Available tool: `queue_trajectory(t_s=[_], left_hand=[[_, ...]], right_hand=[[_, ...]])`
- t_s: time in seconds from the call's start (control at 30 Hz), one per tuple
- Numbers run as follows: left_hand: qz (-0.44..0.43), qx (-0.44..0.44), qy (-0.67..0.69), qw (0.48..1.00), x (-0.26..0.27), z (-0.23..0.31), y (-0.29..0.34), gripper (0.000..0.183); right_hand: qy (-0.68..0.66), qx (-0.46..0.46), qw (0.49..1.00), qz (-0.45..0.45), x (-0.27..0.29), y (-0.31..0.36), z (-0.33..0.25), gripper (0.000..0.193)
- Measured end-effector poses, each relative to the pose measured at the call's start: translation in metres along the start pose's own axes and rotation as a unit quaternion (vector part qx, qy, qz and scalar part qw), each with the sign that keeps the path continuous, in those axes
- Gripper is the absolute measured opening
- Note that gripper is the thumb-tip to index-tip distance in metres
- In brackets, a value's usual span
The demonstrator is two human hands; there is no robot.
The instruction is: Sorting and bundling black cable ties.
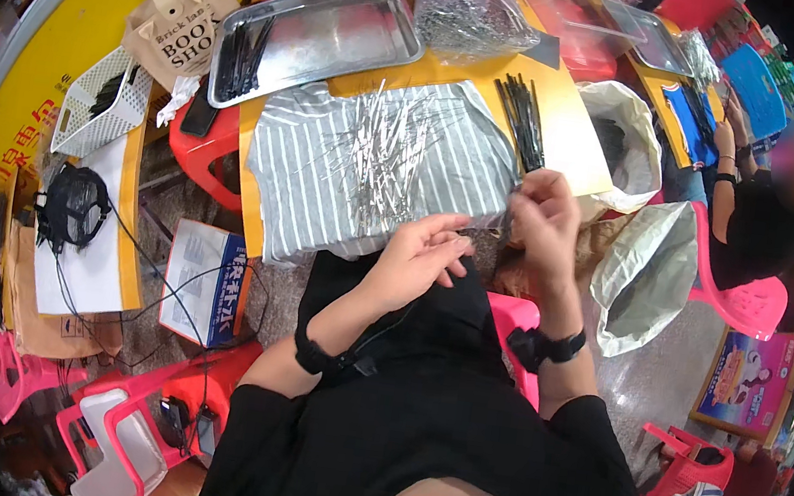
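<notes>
My left hand (pixel 424 257) is over the near edge of a grey-and-white striped cloth (pixel 295 149), its fingers loosely stretched and nothing visible in them. Just beyond it, a loose pile of thin silvery metal strips (pixel 379 155) lies scattered on the cloth. To the right, my right hand (pixel 546 213) is closed, fingers curled and slightly blurred; what they grip is hidden. A bundle of thin dark strips (pixel 524 119) fans out beyond that hand, its near end meeting the knuckles. I cannot tell whether the hand grips the bundle.
Behind the cloth stand a metal tray (pixel 329 38) with dark strips and a clear plastic bag (pixel 468 16) of metal pieces. White sacks (pixel 650 271) stand open at right, near another person (pixel 766 186) at work. Left are a white basket (pixel 83 121), a phone (pixel 199 112) and a box (pixel 198 277).
</notes>
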State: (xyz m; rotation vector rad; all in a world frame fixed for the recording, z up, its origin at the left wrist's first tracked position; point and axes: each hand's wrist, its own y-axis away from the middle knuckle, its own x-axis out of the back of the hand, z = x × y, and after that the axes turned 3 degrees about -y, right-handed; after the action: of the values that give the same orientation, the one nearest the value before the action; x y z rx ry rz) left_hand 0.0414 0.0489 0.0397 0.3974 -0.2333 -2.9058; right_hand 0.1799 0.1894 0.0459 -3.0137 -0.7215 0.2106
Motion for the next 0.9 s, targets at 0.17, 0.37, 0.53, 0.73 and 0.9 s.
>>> queue_trajectory(t_s=[0.17,0.37,0.53,0.73,0.9], left_hand=[[-0.031,0.006,0.125,0.992,0.013,-0.016,-0.002,0.021],[-0.027,0.000,0.248,0.968,0.045,-0.024,0.018,0.014],[-0.005,-0.063,0.276,0.959,0.081,-0.018,0.036,0.026],[0.058,-0.056,0.233,0.969,0.092,-0.012,0.049,0.027],[0.069,-0.042,0.214,0.973,0.087,-0.014,0.052,0.027]], right_hand=[[0.136,0.166,0.973,-0.080,-0.046,0.038,0.009,0.017],[0.089,0.141,0.977,-0.131,-0.069,0.037,0.010,0.014],[0.183,0.115,0.969,-0.120,-0.057,0.011,0.019,0.007],[0.301,0.151,0.916,-0.220,-0.070,0.024,0.029,0.012],[0.204,-0.013,0.968,-0.147,-0.062,0.035,0.052,0.006]])
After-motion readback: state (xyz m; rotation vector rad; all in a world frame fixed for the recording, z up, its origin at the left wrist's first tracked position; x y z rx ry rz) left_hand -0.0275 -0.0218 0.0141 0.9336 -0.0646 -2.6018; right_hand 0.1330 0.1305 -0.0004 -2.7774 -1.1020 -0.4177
